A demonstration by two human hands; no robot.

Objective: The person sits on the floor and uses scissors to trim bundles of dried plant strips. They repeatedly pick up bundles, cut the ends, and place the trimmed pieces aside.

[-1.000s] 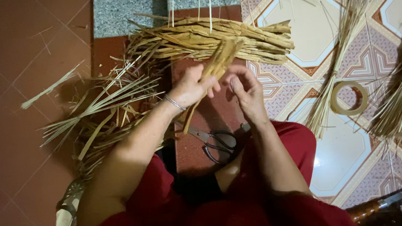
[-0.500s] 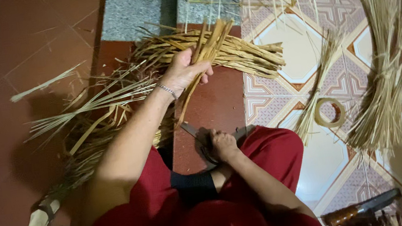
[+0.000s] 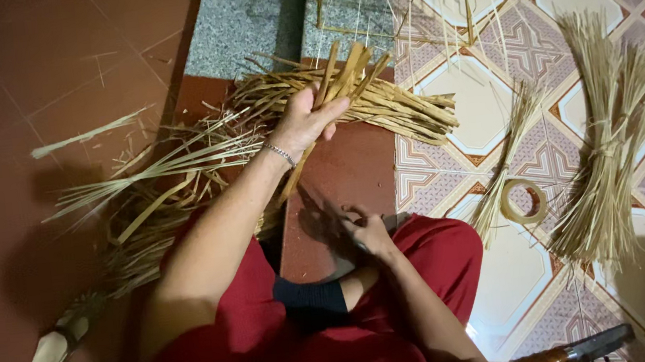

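Red floor tiles lie under your hands. Your left hand grips a bunch of dry leaf strips, held up. Your right hand closes on scissors by your lap. Strips could slip out if your grip loosens.

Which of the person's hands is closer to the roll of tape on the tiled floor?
Right. The right hand is by the lap, left of the tape roll; the left hand grips leaf strips farther up-left.
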